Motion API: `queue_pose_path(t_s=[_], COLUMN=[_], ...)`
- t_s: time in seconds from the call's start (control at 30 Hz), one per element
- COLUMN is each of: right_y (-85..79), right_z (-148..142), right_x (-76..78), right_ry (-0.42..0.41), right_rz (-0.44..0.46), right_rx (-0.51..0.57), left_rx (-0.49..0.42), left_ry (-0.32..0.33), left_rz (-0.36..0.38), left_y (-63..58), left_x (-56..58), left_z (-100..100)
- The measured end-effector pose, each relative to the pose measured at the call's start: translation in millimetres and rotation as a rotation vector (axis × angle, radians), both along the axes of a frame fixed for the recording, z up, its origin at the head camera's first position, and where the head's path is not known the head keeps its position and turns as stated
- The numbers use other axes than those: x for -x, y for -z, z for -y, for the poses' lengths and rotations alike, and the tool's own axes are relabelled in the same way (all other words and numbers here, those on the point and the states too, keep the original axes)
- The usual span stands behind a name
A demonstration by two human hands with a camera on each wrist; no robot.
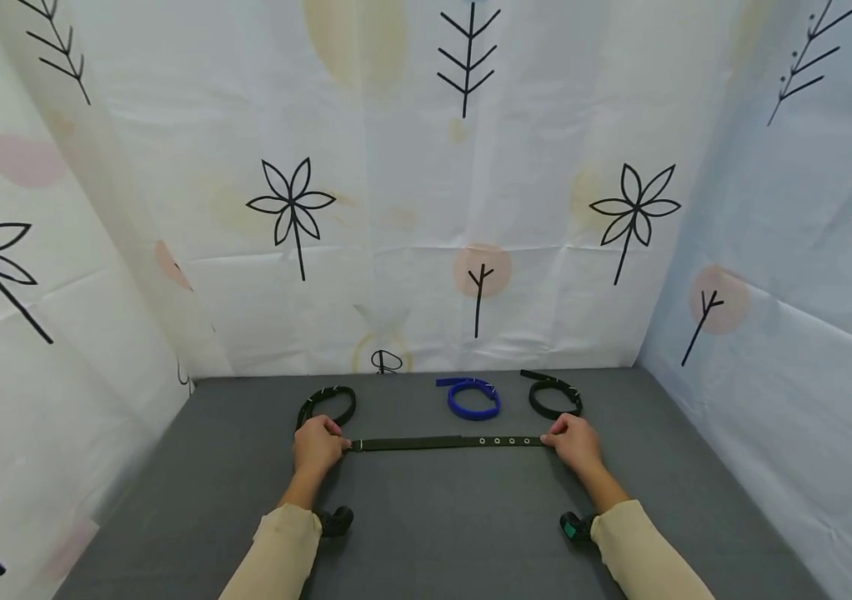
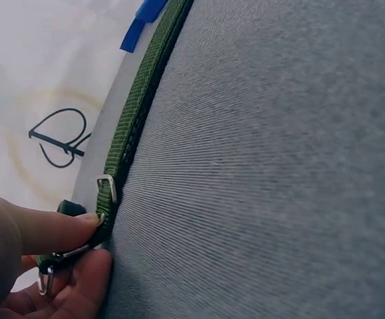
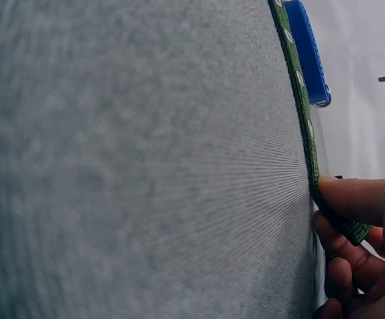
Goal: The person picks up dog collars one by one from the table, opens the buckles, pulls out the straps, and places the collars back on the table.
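A dark green pet collar [image 1: 418, 443] is stretched out straight, left to right, between both hands. My left hand [image 1: 318, 446] pinches its buckle end between thumb and fingers; in the left wrist view a metal loop [image 2: 107, 189] shows just beyond the thumb, and a small metal ring [image 2: 45, 280] hangs by the fingers. The opposite end, with several metal eyelets, is pinched by my right hand [image 1: 574, 442]. In the right wrist view the strap's tip [image 3: 357, 232] pokes out past the thumb.
Behind the strap, three coiled collars lie on the grey table [image 1: 456, 525]: a dark one [image 1: 351, 407] by the left hand, a blue one [image 1: 498, 402] in the middle, and another dark one [image 1: 534, 406] by the right hand. Patterned white sheets [image 1: 396, 167] surround the table.
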State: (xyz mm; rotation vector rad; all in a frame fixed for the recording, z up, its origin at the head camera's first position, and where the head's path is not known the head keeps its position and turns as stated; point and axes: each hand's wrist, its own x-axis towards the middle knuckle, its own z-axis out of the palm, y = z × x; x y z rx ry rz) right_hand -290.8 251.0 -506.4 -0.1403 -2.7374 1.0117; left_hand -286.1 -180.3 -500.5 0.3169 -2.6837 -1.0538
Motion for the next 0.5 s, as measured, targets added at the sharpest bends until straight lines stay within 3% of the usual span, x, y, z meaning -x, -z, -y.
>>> queue_pose_path(t_s=[0.3, 0.5], right_y=[0.7, 0.8], right_z=[-3.0, -9.9], right_x=[-0.6, -0.4], right_ry=[-0.001, -0.025], right_rz=[0.046, 0.049], right_rx=[-0.002, -0.036], left_rx=[0.063, 0.064], left_ry=[-0.025, -0.037], left_rz=[0.138, 0.112], left_y=[-0.6, 5.9], left_x=[-2.1, -7.3], left_z=[5.5, 10.6])
